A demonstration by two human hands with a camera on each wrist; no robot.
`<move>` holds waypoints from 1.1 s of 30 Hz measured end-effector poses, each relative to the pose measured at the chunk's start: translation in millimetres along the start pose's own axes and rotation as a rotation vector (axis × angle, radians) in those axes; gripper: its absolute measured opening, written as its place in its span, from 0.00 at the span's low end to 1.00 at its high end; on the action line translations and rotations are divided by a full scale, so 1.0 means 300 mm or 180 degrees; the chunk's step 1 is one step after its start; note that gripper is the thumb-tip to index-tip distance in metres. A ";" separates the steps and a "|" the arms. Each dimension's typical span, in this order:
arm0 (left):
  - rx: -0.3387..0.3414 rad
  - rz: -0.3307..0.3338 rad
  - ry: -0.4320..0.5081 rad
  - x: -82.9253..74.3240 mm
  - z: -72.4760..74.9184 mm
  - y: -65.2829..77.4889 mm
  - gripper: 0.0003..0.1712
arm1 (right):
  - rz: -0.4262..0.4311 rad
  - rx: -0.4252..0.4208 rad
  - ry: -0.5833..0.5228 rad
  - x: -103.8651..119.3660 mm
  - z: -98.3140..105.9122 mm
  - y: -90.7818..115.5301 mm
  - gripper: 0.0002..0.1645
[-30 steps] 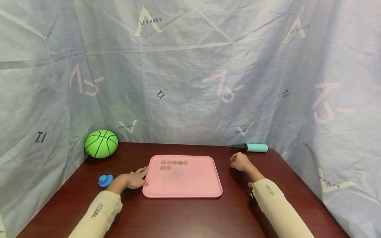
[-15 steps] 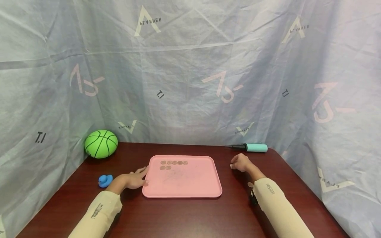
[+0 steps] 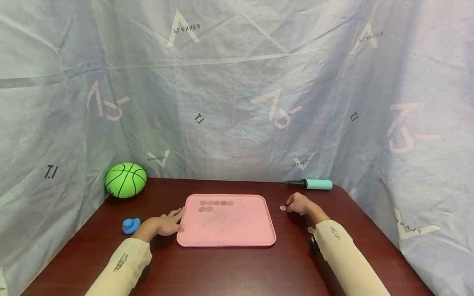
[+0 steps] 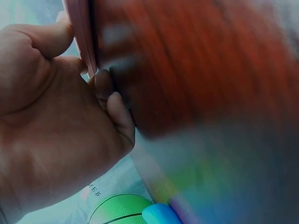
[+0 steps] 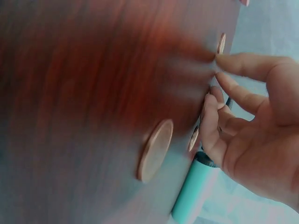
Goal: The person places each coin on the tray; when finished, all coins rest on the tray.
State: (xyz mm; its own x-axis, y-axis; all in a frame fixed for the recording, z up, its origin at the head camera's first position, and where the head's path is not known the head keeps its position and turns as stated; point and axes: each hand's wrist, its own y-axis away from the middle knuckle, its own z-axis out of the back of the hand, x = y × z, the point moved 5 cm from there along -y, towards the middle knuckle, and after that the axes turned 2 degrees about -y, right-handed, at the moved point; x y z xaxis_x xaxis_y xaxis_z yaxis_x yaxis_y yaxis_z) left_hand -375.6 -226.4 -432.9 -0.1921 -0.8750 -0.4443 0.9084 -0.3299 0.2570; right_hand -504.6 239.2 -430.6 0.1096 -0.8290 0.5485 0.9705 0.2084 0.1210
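The pink tray [image 3: 226,231] lies on the dark red table, with several coins [image 3: 224,202] in two rows at its upper left. My left hand [image 3: 168,224] grips the tray's left edge, thumb over the rim and other fingers bent along its outer side. Right of the tray, my right hand [image 3: 300,203] reaches down to the tabletop. Its thumb and a finger close round a small coin [image 3: 289,209], partly hidden. Another coin [image 3: 283,208] lies just left of the fingertips. The right wrist view shows one coin [image 5: 193,138] by the little finger and a nearer coin [image 5: 156,150].
A green ball [image 3: 126,180] sits at the far left corner, with a blue rubber duck [image 3: 131,225] nearer, beside the left arm. A turquoise hand pump [image 3: 318,184] lies at the back right. Grey printed cloth [image 3: 229,123] hangs behind and at both sides.
A coin now shows on the table left of the right fingertips, where none was visible before. My right hand has shifted slightly and its fingers have moved. The left hand stays on the tray edge.
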 end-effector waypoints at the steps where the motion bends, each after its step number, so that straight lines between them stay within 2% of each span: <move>1: 0.0000 0.0003 -0.0002 -0.002 0.000 0.000 0.44 | 0.0002 0.0015 -0.0028 0.005 -0.002 0.000 0.21; 4: -0.0009 0.0000 0.0000 -0.007 -0.001 0.003 0.44 | 0.0056 0.0037 -0.0036 0.020 -0.008 -0.002 0.22; 10: -0.0024 0.0031 0.0046 0.001 -0.006 -0.002 0.45 | 0.0111 -0.0009 0.0095 0.032 -0.020 -0.020 0.12; 14: -0.0015 0.0027 0.0037 0.019 -0.008 -0.018 0.46 | 0.0185 -0.0037 0.0130 0.036 -0.021 -0.025 0.09; 18: -0.0004 0.0036 0.0048 0.022 -0.011 -0.017 0.46 | 0.0220 0.0027 0.0132 0.031 -0.026 -0.025 0.08; 20: 0.0003 0.0058 0.0088 0.005 -0.007 -0.003 0.45 | 0.0218 0.0057 0.0077 0.026 -0.030 -0.022 0.08; 24: -0.0017 0.0063 0.0048 0.005 -0.011 -0.008 0.45 | 0.0194 0.0006 -0.0033 0.023 -0.029 -0.015 0.10; 28: -0.0015 0.0074 0.0058 0.003 -0.008 -0.006 0.44 | 0.0152 0.0005 0.0077 0.027 -0.025 -0.018 0.13; 33: -0.0011 0.0085 0.0074 0.000 -0.004 -0.001 0.45 | 0.0158 0.0053 0.0204 0.029 -0.025 -0.019 0.10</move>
State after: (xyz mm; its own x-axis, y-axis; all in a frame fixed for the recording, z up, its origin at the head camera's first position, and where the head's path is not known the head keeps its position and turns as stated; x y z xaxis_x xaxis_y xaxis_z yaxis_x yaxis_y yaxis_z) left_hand -375.3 -225.8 -433.9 -0.1592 -0.8750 -0.4572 0.9143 -0.3054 0.2660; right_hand -507.7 227.0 -432.7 0.1714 -0.8488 0.5001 0.9600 0.2581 0.1090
